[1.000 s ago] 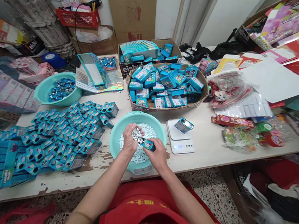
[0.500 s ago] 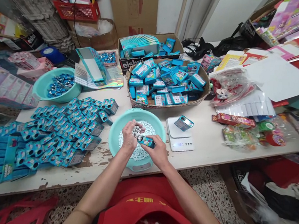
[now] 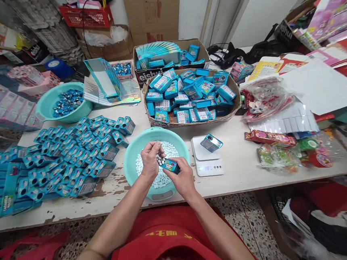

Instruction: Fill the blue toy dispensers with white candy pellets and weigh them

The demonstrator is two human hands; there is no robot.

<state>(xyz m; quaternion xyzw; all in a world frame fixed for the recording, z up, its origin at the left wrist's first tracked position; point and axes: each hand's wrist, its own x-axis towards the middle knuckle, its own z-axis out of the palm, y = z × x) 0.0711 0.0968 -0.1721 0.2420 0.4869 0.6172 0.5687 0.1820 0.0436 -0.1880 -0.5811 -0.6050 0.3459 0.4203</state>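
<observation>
Since the earlier frame, the fingers of the left hand (image 3: 150, 158) have been curled in further, and the pellets (image 3: 160, 160), shown more openly before on the palm, are now partly covered. The box (image 3: 170, 165) is held above the right part of the basin (image 3: 131, 154), much as before. It is grasped between thumb and fingers by the right hand (image 3: 184, 177), and the pellets are enclosed in the cupped left hand.

The box's long axis is laid roughly crosswise over the basin, its left end pointed at the left hand and met by the pellets, its right end covered by the right hand. Whether an opening is present at that left end cannot be told, since it is hidden by the pellets. The box lies nearer the right hand; the left hand is kept just beside its free end.

Below both hands, loose pellets are spread in the basin. The table's near edge is found just beside the basin's near rim. To the basin's right, a scale (image 3: 209, 169) is placed, with a second box (image 3: 211, 143) laid on it. Beyond the basin, a carton (image 3: 174, 124) heaped with boxes is set close by. To its left, rows of boxes (image 3: 74, 149) are stood, with a narrow gap left between.
</observation>
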